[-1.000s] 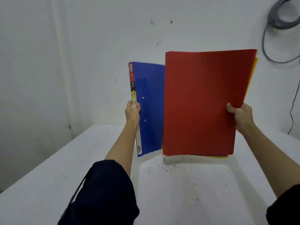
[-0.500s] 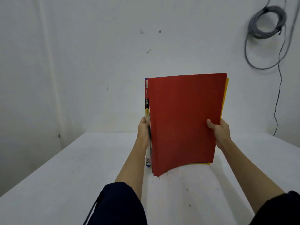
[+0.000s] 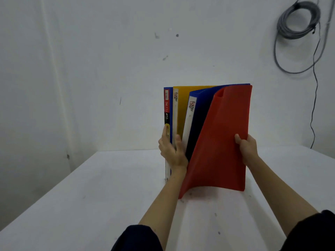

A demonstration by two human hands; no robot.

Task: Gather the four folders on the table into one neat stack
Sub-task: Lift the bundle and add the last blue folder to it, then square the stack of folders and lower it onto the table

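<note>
Several folders stand upright on their bottom edges on the white table (image 3: 90,196), fanned apart at the left. The red folder (image 3: 223,142) is nearest me and bends outward at its left side. Behind it come a blue folder (image 3: 199,105), a yellow folder (image 3: 183,109) and a blue clip file (image 3: 167,109) with a red and black spine label. My left hand (image 3: 172,151) grips the spines at the left, fingers between the folders. My right hand (image 3: 246,149) pinches the right edges of the bundle.
A white wall stands just behind the table. A coil of grey cable (image 3: 297,20) hangs on the wall at the upper right, with a thin lead running down toward the table's far right corner. The table top shows small dark specks.
The blue clip file has been brought against the bundle in my right hand. The folders then fanned open at the left, so the yellow and inner blue ones show, and the red cover curled.
</note>
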